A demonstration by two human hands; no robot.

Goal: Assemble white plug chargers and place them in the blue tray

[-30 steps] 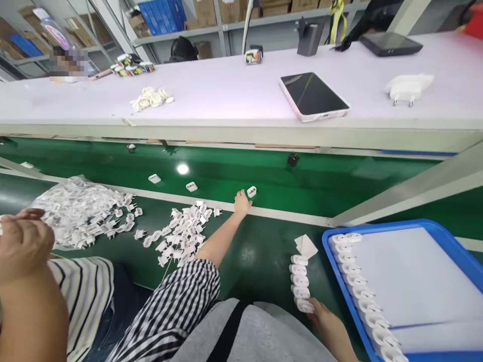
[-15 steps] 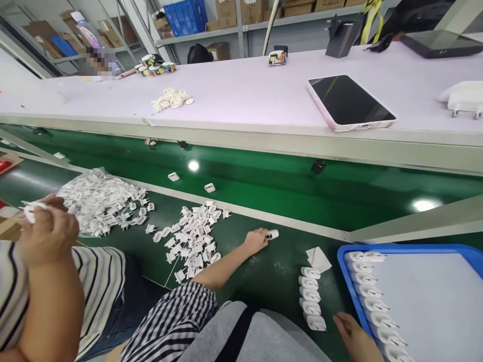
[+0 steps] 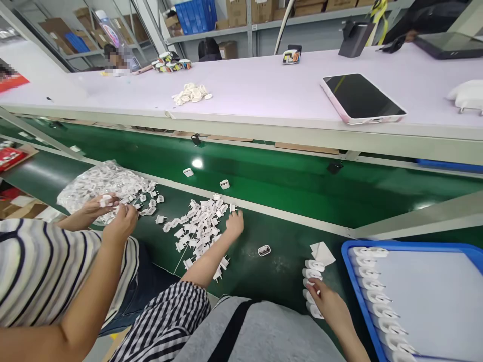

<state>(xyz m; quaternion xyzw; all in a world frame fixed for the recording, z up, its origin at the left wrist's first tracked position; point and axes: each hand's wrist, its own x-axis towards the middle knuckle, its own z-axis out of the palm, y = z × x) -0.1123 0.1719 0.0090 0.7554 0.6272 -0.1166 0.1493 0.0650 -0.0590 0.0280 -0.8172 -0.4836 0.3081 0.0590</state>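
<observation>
My left hand is at the right edge of a loose pile of white plug parts, its curled fingertips at a single plug part with pins. Just below lies a white oval charger housing, open end up, touched by neither hand. My right hand reaches in from the lower right. Its thumb and fingers close on one of several white chargers standing in a short column on the dark green table. A white paper-like piece lies at the column's far end.
A blue tray at right holds a row of white chargers along its left side. At left, a co-worker's hands handle small white parts beside a full plastic bag. A phone rests on the raised shelf.
My left hand has let go of the white housing and moved left to the pile's edge. My right hand has moved up and left onto the column. The view has shifted slightly.
</observation>
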